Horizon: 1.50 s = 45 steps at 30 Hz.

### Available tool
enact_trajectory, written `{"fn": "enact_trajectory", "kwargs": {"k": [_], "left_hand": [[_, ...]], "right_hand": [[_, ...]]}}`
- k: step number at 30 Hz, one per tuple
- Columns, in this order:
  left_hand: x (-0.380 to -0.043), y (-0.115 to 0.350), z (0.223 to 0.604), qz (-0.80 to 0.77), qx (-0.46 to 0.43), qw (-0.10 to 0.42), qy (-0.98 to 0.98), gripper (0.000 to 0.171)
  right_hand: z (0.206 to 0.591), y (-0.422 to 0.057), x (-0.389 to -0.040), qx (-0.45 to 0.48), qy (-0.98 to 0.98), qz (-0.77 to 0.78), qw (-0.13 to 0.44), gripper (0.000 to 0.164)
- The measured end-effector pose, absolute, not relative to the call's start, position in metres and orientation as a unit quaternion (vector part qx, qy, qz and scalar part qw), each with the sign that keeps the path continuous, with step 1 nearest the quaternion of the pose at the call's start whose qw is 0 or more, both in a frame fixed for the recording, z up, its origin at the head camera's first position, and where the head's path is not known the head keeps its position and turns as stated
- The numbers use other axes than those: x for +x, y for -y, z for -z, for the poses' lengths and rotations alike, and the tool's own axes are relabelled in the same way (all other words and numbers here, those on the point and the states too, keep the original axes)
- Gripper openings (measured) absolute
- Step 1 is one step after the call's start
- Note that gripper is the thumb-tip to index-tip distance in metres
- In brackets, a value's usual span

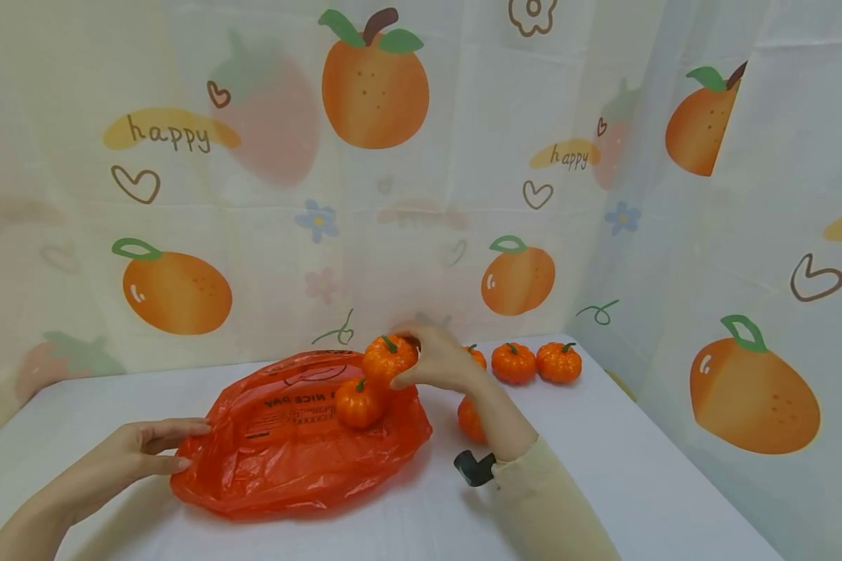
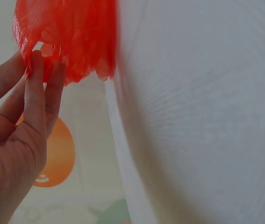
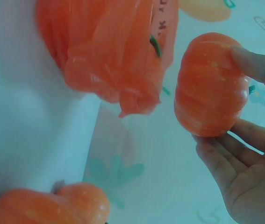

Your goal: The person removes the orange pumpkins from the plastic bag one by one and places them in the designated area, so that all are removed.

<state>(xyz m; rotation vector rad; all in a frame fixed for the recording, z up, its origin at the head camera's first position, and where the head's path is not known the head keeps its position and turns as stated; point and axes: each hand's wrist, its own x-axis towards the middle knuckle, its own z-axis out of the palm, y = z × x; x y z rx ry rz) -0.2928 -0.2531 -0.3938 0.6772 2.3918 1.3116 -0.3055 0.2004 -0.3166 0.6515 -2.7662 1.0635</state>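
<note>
An orange-red plastic bag (image 1: 281,460) with dark print lies spread on the table, its mouth open toward me. At its left edge my left hand (image 1: 129,463) pinches the plastic; the left wrist view shows the fingers (image 2: 35,102) against the thin red film (image 2: 81,37). My right hand (image 1: 438,358) grips a small orange pumpkin (image 1: 386,360) between thumb and fingers, above the bag's right side. Just below it, a second pumpkin (image 1: 359,405) sits in the bag. In the right wrist view the held pumpkin (image 3: 211,86) is apart from the bag (image 3: 109,60).
Two pumpkins stand at the back right of the white table (image 1: 645,483), one at the rear (image 1: 514,363) and another (image 1: 560,363) beside it. My right arm partly hides a third (image 1: 474,356) and a nearer one (image 1: 470,421). A fruit-printed curtain (image 1: 421,234) hangs behind.
</note>
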Motion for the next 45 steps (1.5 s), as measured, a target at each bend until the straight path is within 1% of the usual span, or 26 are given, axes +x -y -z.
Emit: {"fn": "enact_trajectory", "kwargs": {"k": [7, 12, 16, 28, 36, 42, 45], "left_hand": [[-0.293, 0.253, 0.393, -0.462, 0.242, 0.163, -0.838, 0.046], [-0.293, 0.253, 0.392, -0.462, 0.236, 0.167, -0.839, 0.046], [-0.293, 0.252, 0.392, -0.460, 0.229, 0.174, -0.840, 0.047], [-0.292, 0.252, 0.393, -0.461, 0.234, 0.163, -0.840, 0.046], [-0.291, 0.252, 0.394, -0.461, 0.231, 0.167, -0.841, 0.047], [-0.290, 0.253, 0.395, -0.460, 0.238, 0.154, -0.841, 0.046], [-0.290, 0.254, 0.395, -0.460, 0.237, 0.151, -0.842, 0.046]], "right_hand": [[0.317, -0.211, -0.302, 0.195, 0.908, -0.367, 0.047, 0.062], [0.315, -0.222, -0.299, 0.166, 0.918, -0.358, 0.045, 0.068], [0.314, -0.231, -0.297, 0.144, 0.927, -0.342, 0.059, 0.070], [0.312, -0.252, -0.289, 0.145, 0.930, -0.329, 0.083, 0.068], [0.318, -0.270, -0.283, 0.133, 0.928, -0.340, 0.076, 0.064], [0.322, -0.286, -0.277, 0.117, 0.929, -0.343, 0.072, 0.065], [0.325, -0.294, -0.276, 0.113, 0.933, -0.331, 0.081, 0.068]]}}
